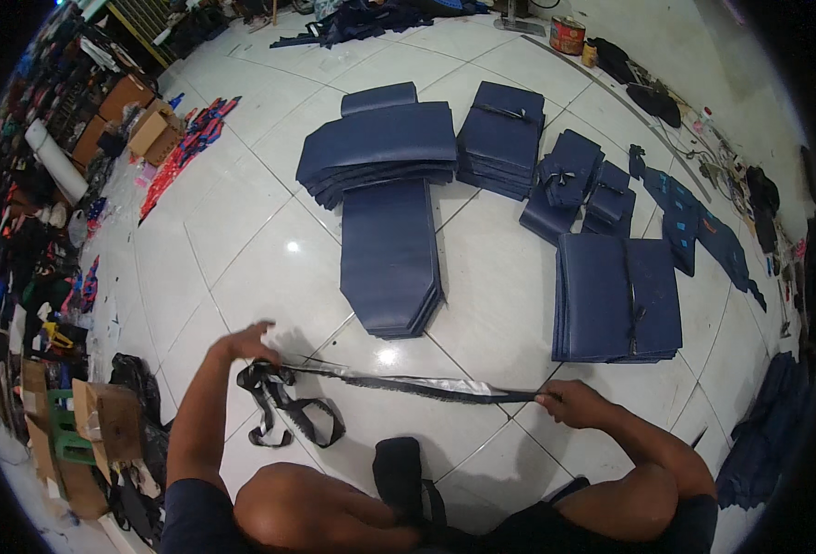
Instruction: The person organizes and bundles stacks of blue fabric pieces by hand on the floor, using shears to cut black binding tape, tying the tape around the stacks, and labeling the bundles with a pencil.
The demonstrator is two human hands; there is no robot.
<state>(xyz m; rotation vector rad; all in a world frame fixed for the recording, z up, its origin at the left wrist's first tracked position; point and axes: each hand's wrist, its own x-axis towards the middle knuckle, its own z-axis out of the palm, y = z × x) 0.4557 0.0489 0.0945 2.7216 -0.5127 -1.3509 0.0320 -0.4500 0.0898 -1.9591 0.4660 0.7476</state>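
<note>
A long, narrow dark strip (436, 391) with a frayed edge and a pale, shiny section stretches across in front of me. My right hand (574, 404) is closed on its right end. My left hand (245, 344) is by the other end, thumb and fingers apart, the thumb close to the strip. Below the left hand, a loose length of black strap (320, 427) lies looped on the tiled floor. Ahead, dark blue cut panels with angled corners (390, 249) form a stack, with wider curved panels (380, 138) lying over its far end.
Tied bundles of blue panels stand at the right, a large one (593, 295) nearest and another (505, 129) farther back. Cardboard boxes (113, 420) and heaped goods line the left. A red tin (567, 35) stands by the back right wall. Dark cloth (763, 434) lies at far right.
</note>
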